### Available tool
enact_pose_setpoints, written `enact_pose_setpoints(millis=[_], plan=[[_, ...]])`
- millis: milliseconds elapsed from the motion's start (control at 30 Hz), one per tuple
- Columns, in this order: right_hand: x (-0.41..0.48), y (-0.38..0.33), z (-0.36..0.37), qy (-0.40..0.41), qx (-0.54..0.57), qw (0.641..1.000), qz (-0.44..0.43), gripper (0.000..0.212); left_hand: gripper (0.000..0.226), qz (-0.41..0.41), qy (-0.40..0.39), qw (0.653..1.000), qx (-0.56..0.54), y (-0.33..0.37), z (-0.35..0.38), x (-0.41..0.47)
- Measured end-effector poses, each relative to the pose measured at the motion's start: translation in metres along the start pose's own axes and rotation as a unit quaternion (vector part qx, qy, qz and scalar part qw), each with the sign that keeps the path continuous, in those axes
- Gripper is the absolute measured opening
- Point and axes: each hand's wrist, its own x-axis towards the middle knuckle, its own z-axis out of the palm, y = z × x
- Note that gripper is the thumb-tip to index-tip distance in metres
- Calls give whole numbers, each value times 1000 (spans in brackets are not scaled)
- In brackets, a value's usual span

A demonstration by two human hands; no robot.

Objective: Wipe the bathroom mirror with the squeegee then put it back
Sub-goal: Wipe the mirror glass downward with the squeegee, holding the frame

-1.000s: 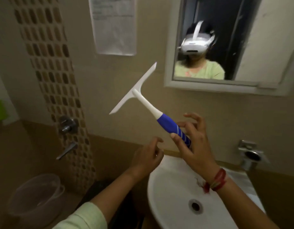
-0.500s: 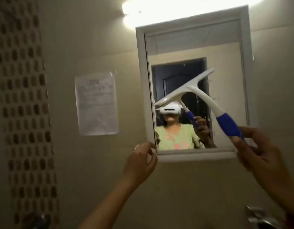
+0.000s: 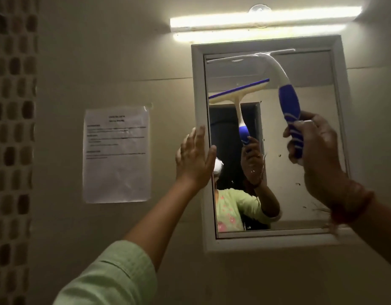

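Note:
The bathroom mirror [image 3: 300, 150] hangs on the wall in a white frame, right of centre. My right hand [image 3: 313, 146] grips the blue handle of the white squeegee [image 3: 289, 102]. Its blade lies along the very top of the glass, close to the upper frame. My left hand [image 3: 195, 159] rests flat with fingers spread against the mirror's left frame edge and holds nothing. The glass reflects the squeegee's blue blade strip and a person in a light green top.
A lit tube light [image 3: 265, 18] runs along the wall just above the mirror. A printed paper sheet [image 3: 117, 155] is taped to the wall left of the mirror. A strip of dark mosaic tiles [image 3: 12, 128] runs down the far left.
The view has tilted up from the sink to the mirror. My right hand raised the squeegee to the top of the glass. My left hand rose and settled on the left frame.

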Motion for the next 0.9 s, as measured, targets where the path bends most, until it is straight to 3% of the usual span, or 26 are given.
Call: enact_pose_setpoints(millis=[100,200,333,733,900], plan=[[8,3,13,-9,-9,1000,-17,16,53,-20,11,996,-91,1,17,3],[16,10,22,-11,-17,999,-32,17,50,-13,70,988,-140,0,29,-3],[28,19,33,-11,8,1000,-22,22,47,-11,91,984,-153,-3,35,-4],[40,34,61,23,96,995,8,11,49,-31,89,983,-158,-3,37,-2],[48,49,58,-42,57,996,56,42,61,-83,105,970,-204,-4,39,-5]])
